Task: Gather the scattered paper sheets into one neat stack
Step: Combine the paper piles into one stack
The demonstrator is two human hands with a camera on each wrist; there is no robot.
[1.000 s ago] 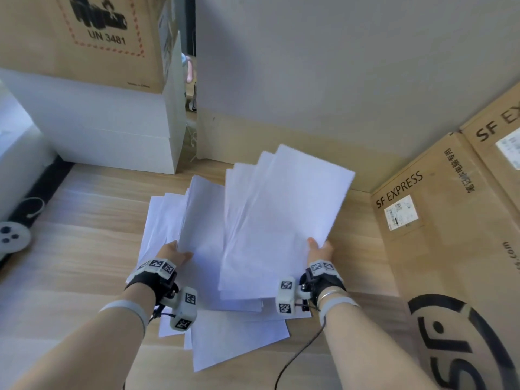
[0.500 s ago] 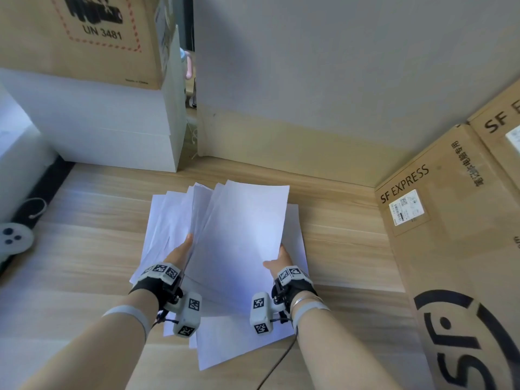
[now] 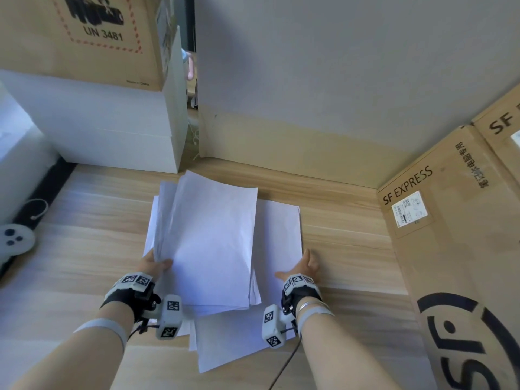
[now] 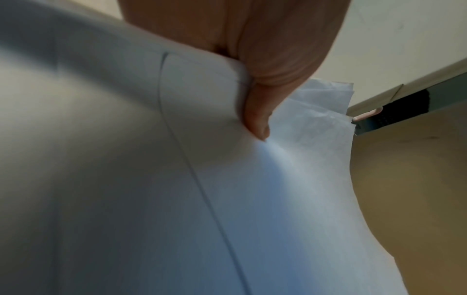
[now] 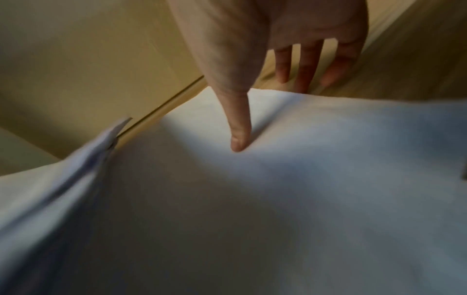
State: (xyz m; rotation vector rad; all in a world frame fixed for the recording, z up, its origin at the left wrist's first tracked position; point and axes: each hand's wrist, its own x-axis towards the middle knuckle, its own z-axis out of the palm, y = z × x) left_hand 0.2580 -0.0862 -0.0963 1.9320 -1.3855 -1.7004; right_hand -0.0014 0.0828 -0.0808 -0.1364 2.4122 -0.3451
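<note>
A bundle of white paper sheets [image 3: 208, 243] is raised off the wooden table, and my left hand [image 3: 157, 266] holds it at its left edge. In the left wrist view my thumb [image 4: 257, 119] presses on top of these sheets [image 4: 278, 199]. More sheets [image 3: 278, 235] lie flat to the right. My right hand [image 3: 301, 267] rests at their right edge, fingers straight. In the right wrist view its thumb [image 5: 238, 137] touches the top sheet [image 5: 278, 199]. One sheet [image 3: 230, 344] sticks out toward me near the wrists.
A white box [image 3: 118, 136] with a cardboard box [image 3: 84, 38] on top stands at the back left. A big SF Express carton [image 3: 450, 263] leans at the right. A grey wall panel [image 3: 323, 80] closes the back. A small white device [image 3: 14, 240] lies far left.
My right hand let go of the raised bundle and moved right to the edge of the flat sheets. The bundle swung left and now only my left hand holds it.
</note>
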